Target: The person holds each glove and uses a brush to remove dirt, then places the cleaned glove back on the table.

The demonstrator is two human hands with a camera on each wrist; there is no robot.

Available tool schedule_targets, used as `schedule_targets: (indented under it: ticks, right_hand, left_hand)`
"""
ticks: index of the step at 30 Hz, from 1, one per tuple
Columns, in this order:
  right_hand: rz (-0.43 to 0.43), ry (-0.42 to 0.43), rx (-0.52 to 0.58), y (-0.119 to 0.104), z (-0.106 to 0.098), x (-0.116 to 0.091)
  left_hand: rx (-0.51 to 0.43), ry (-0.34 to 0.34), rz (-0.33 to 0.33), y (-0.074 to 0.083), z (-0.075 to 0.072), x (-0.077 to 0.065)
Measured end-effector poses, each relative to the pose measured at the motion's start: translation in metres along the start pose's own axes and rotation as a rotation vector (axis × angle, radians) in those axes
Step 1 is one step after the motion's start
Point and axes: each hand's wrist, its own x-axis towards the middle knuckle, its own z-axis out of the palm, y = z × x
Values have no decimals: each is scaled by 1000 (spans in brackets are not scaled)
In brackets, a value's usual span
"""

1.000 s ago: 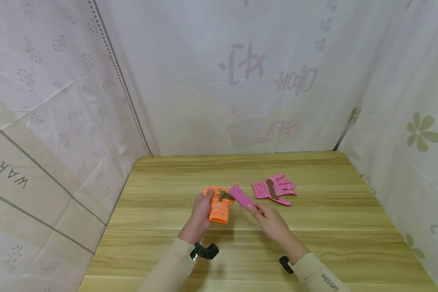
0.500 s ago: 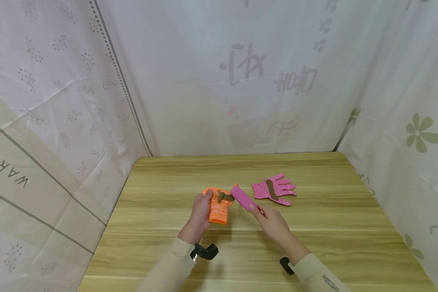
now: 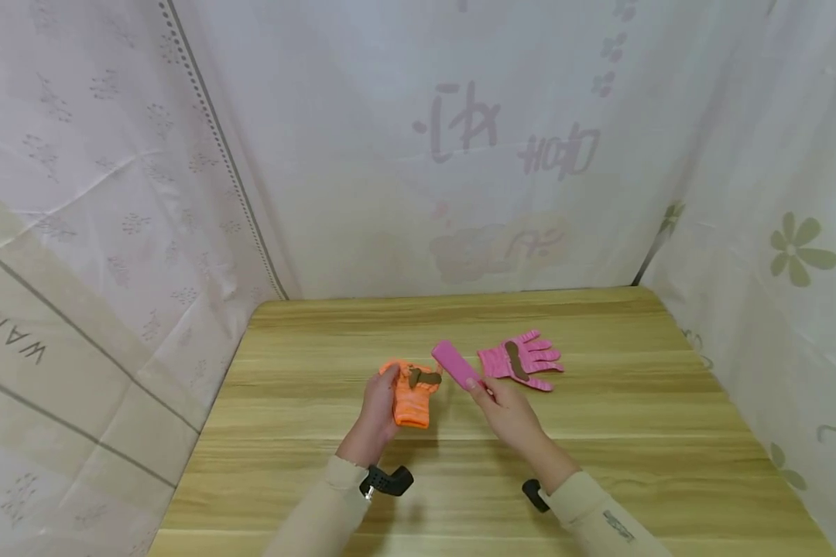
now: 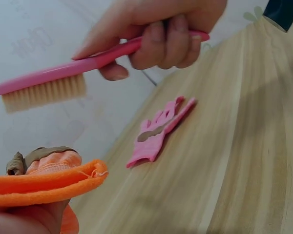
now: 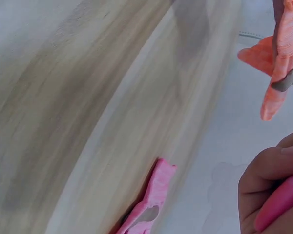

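My left hand (image 3: pixel 378 408) holds an orange knit glove (image 3: pixel 412 406) above the table, its cuff toward me and a brown patch across its upper part. In the left wrist view the glove's cuff (image 4: pixel 53 187) lies over the palm. My right hand (image 3: pixel 514 422) grips a pink brush (image 3: pixel 455 364) by its handle. Beige bristles (image 4: pixel 46 92) face down in the left wrist view, raised above the orange glove. Only the end of the brush handle (image 5: pixel 281 202) shows in the right wrist view, within curled fingers.
A pink knit glove (image 3: pixel 491 362) with a similar brown patch lies flat on the wooden table (image 3: pixel 306 402), right of the brush, fingers pointing right. Printed pale curtains (image 3: pixel 362 193) surround the table's back and sides. Black straps with devices (image 3: pixel 390 481) sit on both wrists.
The brush has lifted slightly up and away from the orange glove, which it overlapped earlier. The left hand keeps its hold, and the whole head view has shifted a little.
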Motion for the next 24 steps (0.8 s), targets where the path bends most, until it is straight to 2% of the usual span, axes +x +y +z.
schedule_targets:
  ticks: [8, 14, 21, 24]
  right_hand:
    - [8, -30, -8, -10, 8, 6]
    - [-4, -30, -35, -8, 16, 15]
    - [8, -45, -40, 1, 21, 23]
    - [0, -45, -29, 7, 24, 26]
  left_hand:
    - [36, -14, -32, 0, 1, 1]
    - [40, -40, -28, -5, 2, 11]
    - [62, -32, -30, -14, 1, 17]
    - [44, -29, -36, -18, 1, 20]
